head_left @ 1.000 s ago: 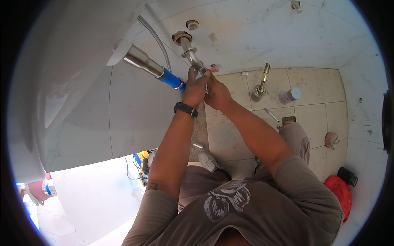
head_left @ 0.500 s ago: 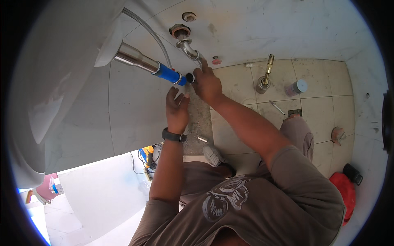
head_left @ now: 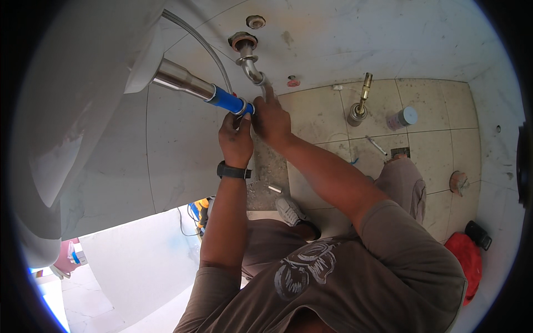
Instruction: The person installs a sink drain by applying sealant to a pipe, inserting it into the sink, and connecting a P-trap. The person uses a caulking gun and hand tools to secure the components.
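A chrome drain tailpiece (head_left: 183, 79) slants down from the white basin, its lower length wrapped in blue (head_left: 225, 100). Around the blue end sits a metal slip nut (head_left: 242, 106). My left hand (head_left: 236, 145) closes its fingertips on this nut from below. My right hand (head_left: 272, 119) is wrapped round the lower part of a curved chrome drain pipe (head_left: 252, 71), which comes out of the wall hole. The pipe's open end is hidden by my right hand, right against the blue end, so I cannot tell whether the two are joined.
A braided hose (head_left: 205, 44) hangs behind the tailpiece. On the tiled floor at right stand a torch with a brass nozzle (head_left: 358, 114) and a capped can (head_left: 402, 118). A white stick (head_left: 376, 145) lies near them. A red cloth (head_left: 463, 263) is at far right.
My right hand has moved left and brought the curved pipe's end against the blue tube. My left hand has risen slightly and closed on the slip nut.
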A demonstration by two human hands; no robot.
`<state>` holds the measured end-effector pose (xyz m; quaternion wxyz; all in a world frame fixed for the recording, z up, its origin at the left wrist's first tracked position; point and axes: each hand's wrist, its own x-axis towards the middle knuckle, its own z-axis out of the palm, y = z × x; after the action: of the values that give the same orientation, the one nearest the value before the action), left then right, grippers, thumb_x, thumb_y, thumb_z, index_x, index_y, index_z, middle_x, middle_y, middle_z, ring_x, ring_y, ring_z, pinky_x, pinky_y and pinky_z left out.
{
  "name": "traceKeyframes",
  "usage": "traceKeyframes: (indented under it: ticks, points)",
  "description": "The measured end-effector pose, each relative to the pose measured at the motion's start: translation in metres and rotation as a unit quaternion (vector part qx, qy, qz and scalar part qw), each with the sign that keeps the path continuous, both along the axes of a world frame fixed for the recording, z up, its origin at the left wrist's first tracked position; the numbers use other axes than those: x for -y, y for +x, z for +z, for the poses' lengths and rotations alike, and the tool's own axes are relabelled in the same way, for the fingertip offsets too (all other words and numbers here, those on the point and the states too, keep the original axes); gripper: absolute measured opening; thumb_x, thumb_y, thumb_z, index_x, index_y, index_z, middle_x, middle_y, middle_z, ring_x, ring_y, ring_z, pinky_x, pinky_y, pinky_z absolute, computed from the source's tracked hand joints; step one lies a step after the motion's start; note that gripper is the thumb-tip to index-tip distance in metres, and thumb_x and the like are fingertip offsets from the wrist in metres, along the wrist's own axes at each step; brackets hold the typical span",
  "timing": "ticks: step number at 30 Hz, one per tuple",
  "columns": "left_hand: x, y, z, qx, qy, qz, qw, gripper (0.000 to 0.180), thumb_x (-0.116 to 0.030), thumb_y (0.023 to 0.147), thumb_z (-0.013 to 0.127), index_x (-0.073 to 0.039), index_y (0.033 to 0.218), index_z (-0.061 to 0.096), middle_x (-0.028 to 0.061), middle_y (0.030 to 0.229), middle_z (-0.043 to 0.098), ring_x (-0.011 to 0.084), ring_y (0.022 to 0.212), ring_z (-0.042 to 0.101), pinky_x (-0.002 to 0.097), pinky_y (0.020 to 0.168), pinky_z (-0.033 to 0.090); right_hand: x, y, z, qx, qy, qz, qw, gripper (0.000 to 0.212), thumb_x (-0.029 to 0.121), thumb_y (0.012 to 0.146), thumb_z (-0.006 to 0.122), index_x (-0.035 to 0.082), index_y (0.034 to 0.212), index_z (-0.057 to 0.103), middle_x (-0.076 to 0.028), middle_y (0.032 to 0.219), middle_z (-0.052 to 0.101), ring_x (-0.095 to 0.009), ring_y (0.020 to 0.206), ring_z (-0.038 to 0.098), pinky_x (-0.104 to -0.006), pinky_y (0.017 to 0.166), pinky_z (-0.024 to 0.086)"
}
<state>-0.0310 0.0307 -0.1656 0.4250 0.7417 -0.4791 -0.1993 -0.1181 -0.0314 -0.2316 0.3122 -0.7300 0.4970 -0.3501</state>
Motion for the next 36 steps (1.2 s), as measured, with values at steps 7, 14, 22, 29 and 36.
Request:
traceKeyframes:
  ticks: [7, 14, 22, 29, 36]
  points:
    - [0.001, -0.003, 0.001, 0.018, -0.022, -0.009, 1.000, 0.036, -0.017, 0.092, 0.074, 0.004, 0.121, 0.067, 0.0166, 0.106, 0.075, 0.0248, 0.100, 0.073, 0.0357, 0.091, 0.054, -0.002, -0.002, -0.003, -0.007, -0.073, -0.003, 0.997, 0.030, 0.011, 0.082, 0.071, 0.005, 0.108, 0.059, -0.020, 0.140, 0.050, -0.038, 0.123, 0.055, -0.0507, 0.098, 0.045]
    - [0.011, 0.010, -0.001, 0.070, 0.039, -0.034, 0.996, 0.038, -0.022, 0.088, 0.079, 0.004, 0.115, 0.069, 0.0144, 0.096, 0.074, 0.0214, 0.086, 0.070, 0.0354, 0.081, 0.054, 0.013, -0.003, -0.021, 0.145, -0.015, 0.135, 0.980, 0.045, 0.013, 0.076, 0.075, 0.005, 0.116, 0.058, -0.019, 0.126, 0.056, -0.039, 0.117, 0.057, -0.0543, 0.098, 0.043]
    - [0.011, 0.018, -0.006, 0.130, 0.018, -0.083, 0.988, 0.034, -0.014, 0.088, 0.079, 0.004, 0.113, 0.065, 0.0177, 0.103, 0.072, 0.0292, 0.094, 0.070, 0.0394, 0.086, 0.054, 0.042, -0.021, -0.058, 0.506, 0.385, 0.076, 0.768, 0.093, 0.027, 0.084, 0.083, 0.003, 0.155, 0.028, -0.019, 0.142, 0.047, -0.033, 0.132, 0.051, -0.0413, 0.106, 0.046]
    - [0.012, 0.012, 0.008, 0.145, 0.075, -0.074, 0.984, 0.042, -0.025, 0.094, 0.076, 0.005, 0.120, 0.065, 0.0170, 0.105, 0.071, 0.0269, 0.097, 0.068, 0.0374, 0.089, 0.053, 0.065, 0.015, -0.045, 0.388, 0.328, 0.053, 0.859, 0.068, 0.032, 0.086, 0.079, -0.006, 0.136, 0.051, -0.023, 0.118, 0.062, -0.026, 0.107, 0.065, -0.0412, 0.089, 0.054]
    - [0.032, 0.009, 0.031, 0.012, -0.070, -0.044, 0.997, 0.039, -0.023, 0.096, 0.074, 0.007, 0.119, 0.065, 0.0107, 0.111, 0.066, 0.0256, 0.102, 0.067, 0.0372, 0.093, 0.052, 0.060, 0.038, -0.056, 0.451, 0.405, -0.027, 0.795, 0.047, 0.033, 0.090, 0.075, -0.007, 0.111, 0.059, -0.019, 0.093, 0.068, -0.028, 0.077, 0.070, -0.0412, 0.066, 0.057]
